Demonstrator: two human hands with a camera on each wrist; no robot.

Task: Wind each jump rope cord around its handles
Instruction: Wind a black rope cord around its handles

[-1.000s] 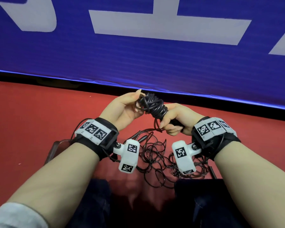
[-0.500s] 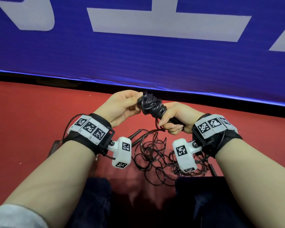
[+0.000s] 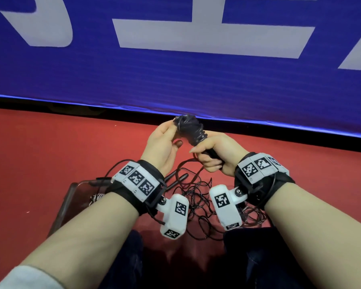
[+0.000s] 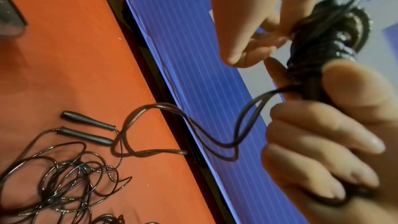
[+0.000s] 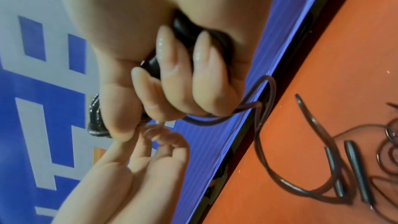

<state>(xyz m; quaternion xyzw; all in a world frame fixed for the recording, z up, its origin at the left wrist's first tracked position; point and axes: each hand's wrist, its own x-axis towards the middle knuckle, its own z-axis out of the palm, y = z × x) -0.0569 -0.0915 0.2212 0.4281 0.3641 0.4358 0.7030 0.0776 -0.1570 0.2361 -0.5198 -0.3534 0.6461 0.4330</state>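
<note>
My right hand (image 3: 212, 155) grips the handles of one jump rope, whose wound cord (image 3: 191, 129) bulges above my fist. My left hand (image 3: 165, 142) pinches the top of that bundle with its fingertips. A short doubled tail (image 4: 215, 135) hangs loose below, so this rope looks nearly finished. On the red table (image 3: 50, 153) a second rope's handles (image 4: 88, 129) lie side by side next to its tangled cord (image 4: 64, 181), not yet wound.
</note>
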